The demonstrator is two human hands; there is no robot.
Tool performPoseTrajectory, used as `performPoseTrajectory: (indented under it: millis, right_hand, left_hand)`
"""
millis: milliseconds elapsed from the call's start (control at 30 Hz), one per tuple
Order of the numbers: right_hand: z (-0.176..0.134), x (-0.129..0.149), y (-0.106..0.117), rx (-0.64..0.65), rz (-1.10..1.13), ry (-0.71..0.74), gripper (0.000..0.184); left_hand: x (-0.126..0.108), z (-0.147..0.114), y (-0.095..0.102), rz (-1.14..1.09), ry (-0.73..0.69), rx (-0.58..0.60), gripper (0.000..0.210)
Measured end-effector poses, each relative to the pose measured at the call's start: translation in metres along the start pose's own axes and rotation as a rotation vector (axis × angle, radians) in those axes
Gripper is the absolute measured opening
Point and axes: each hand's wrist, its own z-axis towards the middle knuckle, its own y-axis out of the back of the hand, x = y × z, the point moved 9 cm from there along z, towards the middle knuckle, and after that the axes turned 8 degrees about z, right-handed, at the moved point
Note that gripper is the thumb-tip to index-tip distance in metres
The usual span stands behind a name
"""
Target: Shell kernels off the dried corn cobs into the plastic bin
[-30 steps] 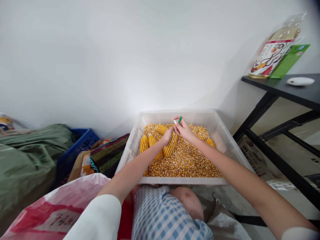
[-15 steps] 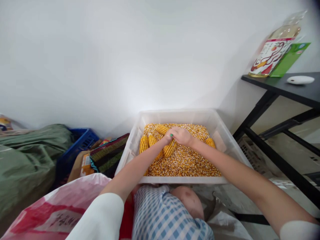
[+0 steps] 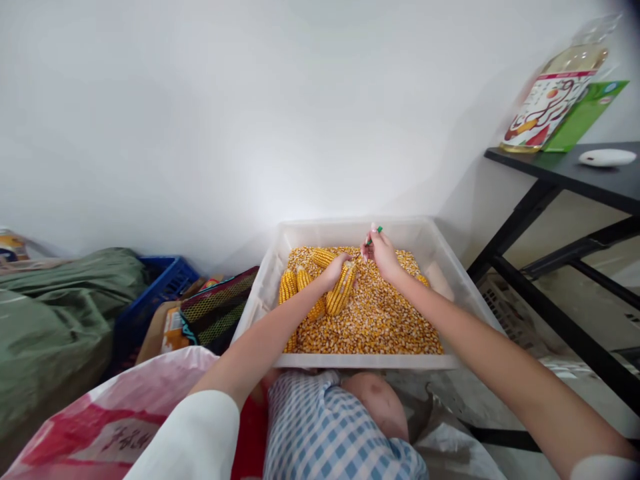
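Observation:
Inside a translucent plastic bin (image 3: 367, 361), loose corn kernels (image 3: 385, 320) form a thick layer. My left hand (image 3: 335, 269) is closed around the upper end of a yellow corn cob (image 3: 341, 290), which has some bare patches on its rows. To the right and apart from the cob, my right hand (image 3: 383, 255) is raised over the kernels, its fingers closed on a small green tool (image 3: 374, 235); its exact kind is too small to make out. Several other cobs lie at the bin's left side, among them a cob (image 3: 288, 287) near the wall.
A black table (image 3: 560, 170) at right bears a bottle (image 3: 555, 100), a green packet (image 3: 583, 117) and a white object (image 3: 607, 157). At left are a blue crate (image 3: 165, 280), green cloth (image 3: 65, 313), a mesh bag (image 3: 220, 307) and a red-white sack (image 3: 120, 413).
My right hand has lifted off the cob and moved right and away from my left hand, with the green tool now showing. My left hand stays on the cob.

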Motion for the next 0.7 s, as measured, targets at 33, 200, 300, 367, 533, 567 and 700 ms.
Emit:
performPoseTrajectory:
  millis: [33,200,300,367,533,567,700]
  right_hand:
    - [-0.001,-0.002,-0.003,0.015,0.007,-0.015,0.05]
    - [-0.009,-0.005,-0.013,0.096,-0.197,0.073,0.049]
    - [-0.015,0.005,-0.018,0.144,-0.422,0.232,0.044]
    - [-0.018,0.012,-0.02,0.19,-0.547,0.311,0.04]
    - [-0.012,0.023,-0.005,0.158,-0.647,0.391,0.032]
    - [-0.009,0.023,0.001,0.11,-0.599,0.37,0.034]
    - [-0.001,0.0,0.003,0.064,-0.294,0.127,0.044]
  left_hand:
    - [0.004,0.0,-0.002,-0.004,0.043,0.022,0.037]
    - [0.009,0.001,-0.004,-0.025,0.084,0.036,0.036]
    - [0.007,0.005,-0.006,-0.014,0.031,0.036,0.036]
    - [0.006,0.007,-0.006,-0.014,-0.004,0.032,0.036]
    - [0.014,0.004,-0.004,-0.03,0.11,0.026,0.038]
    - [0.015,0.003,-0.004,-0.04,0.128,0.034,0.039]
    - [0.015,0.001,-0.003,-0.042,0.141,0.029,0.039]
